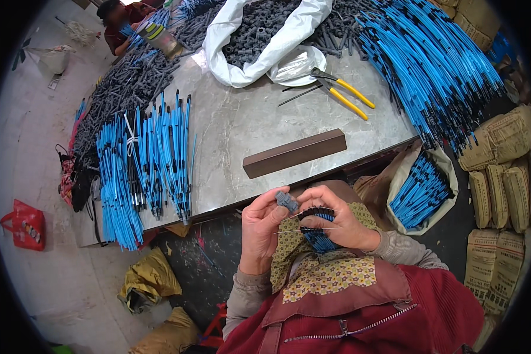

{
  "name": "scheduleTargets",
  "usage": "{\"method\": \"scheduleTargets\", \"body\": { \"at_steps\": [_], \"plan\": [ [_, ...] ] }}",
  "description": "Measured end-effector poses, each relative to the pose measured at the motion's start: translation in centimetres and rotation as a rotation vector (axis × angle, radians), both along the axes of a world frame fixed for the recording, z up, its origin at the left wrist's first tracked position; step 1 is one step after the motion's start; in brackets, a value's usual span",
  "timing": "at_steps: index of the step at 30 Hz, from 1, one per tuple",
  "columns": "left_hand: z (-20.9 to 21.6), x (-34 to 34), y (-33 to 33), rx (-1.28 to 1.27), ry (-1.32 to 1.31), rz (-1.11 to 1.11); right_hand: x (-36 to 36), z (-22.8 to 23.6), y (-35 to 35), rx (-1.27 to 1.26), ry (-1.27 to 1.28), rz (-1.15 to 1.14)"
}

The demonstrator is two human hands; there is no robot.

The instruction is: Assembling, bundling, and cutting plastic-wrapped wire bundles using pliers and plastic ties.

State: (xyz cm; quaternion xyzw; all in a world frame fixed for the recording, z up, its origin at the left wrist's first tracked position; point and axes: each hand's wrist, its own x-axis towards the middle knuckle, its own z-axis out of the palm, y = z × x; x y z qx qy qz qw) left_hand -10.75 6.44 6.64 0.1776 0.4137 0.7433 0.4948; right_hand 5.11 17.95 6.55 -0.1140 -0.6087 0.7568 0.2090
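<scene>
Just past the table's near edge, over my lap, both hands meet. My left hand (258, 229) pinches a small ribbed grey plastic piece (287, 201) between thumb and fingertips. My right hand (349, 226) is closed round a bundle of thin blue rods (319, 241) with black tips, which points up toward the grey piece. Thin pale wires or strands stick out beside the bundle; what they belong to I cannot tell. The bundle's lower end rests against my flowered apron (330, 282).
On the grey table (218, 159) lie a dark brown bar (295, 153), yellow-handled pliers (349, 97), a white sack (218, 53) of grey parts and piles of blue rods (419, 65). An open sack (448, 206) of rods stands right. A person (121, 23) sits far left.
</scene>
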Motion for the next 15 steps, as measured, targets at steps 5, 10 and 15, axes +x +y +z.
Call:
{"method": "scheduleTargets", "body": {
  "at_steps": [5,10,15],
  "plan": [
    [0.0,-0.4,0.1,-0.050,0.047,-0.031,-0.1,-0.1,0.0,0.030,0.032,-0.032],
    [0.5,-0.6,0.5,-0.061,0.105,-0.041,-0.1,-0.3,0.1,0.044,0.042,-0.045],
    [0.9,-0.9,0.8,-0.055,0.163,-0.064,-0.2,-0.5,0.3,0.054,0.056,-0.069]
  ]
}}
